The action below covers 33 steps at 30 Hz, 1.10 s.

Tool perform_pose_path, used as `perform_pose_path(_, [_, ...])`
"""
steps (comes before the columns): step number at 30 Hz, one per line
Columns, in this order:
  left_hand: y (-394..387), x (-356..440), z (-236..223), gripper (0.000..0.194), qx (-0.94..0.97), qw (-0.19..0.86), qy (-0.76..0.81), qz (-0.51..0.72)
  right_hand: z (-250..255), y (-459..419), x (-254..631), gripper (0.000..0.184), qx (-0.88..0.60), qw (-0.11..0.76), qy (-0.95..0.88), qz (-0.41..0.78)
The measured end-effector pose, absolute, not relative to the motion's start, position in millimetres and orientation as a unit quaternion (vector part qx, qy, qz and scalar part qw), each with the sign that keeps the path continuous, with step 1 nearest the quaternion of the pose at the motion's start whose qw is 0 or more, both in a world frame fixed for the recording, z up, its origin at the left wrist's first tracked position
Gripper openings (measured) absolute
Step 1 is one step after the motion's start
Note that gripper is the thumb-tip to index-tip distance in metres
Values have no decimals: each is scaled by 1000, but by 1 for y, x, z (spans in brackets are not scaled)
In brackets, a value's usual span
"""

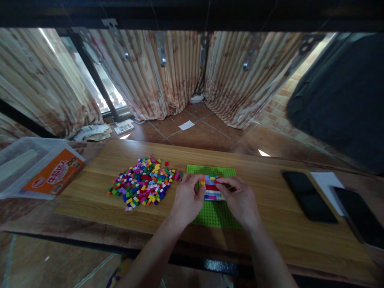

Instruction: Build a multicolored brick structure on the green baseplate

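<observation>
A patterned block of small toy bricks [211, 195], in rows of red, white, blue and other colours, sits on a green studded baseplate [211, 219]. My left hand [188, 200] is closed at the block's left edge, thumb and forefinger against it. From the other side my right hand [241, 200] reaches over the block's right part, thumb and forefinger pinched together. A small red spot, apparently a brick, shows at those fingertips. The hands cover both sides of the block. Left of the baseplate spreads a pile of loose toy bricks [145, 182] in many colours.
The wooden board [99, 200] carries all this. A clear plastic box [39, 168] with an orange label stands at the left end. Two dark phones [309, 196] and a white paper [327, 188] lie at the right. Curtains [174, 76] hang beyond the tiled floor.
</observation>
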<state>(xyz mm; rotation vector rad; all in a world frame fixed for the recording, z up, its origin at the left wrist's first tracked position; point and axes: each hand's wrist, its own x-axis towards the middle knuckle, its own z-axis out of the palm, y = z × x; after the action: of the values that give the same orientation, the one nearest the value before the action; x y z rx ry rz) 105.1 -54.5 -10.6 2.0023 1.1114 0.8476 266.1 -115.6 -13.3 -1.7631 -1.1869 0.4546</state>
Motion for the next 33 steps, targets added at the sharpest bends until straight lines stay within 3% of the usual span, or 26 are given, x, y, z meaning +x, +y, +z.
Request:
perform_pose_path(5, [-58, 107, -12, 30, 816, 248, 421, 309, -17, -108, 263, 17, -716, 466, -484, 188])
perform_pose_path(19, [-64, 110, -19, 33, 843, 228, 388, 294, -23, -100, 263, 13, -701, 507, -461, 197])
perform_pose_path(33, [-67, 112, -22, 34, 860, 196, 379, 281, -17, -102, 256, 18, -714, 453, -522, 116])
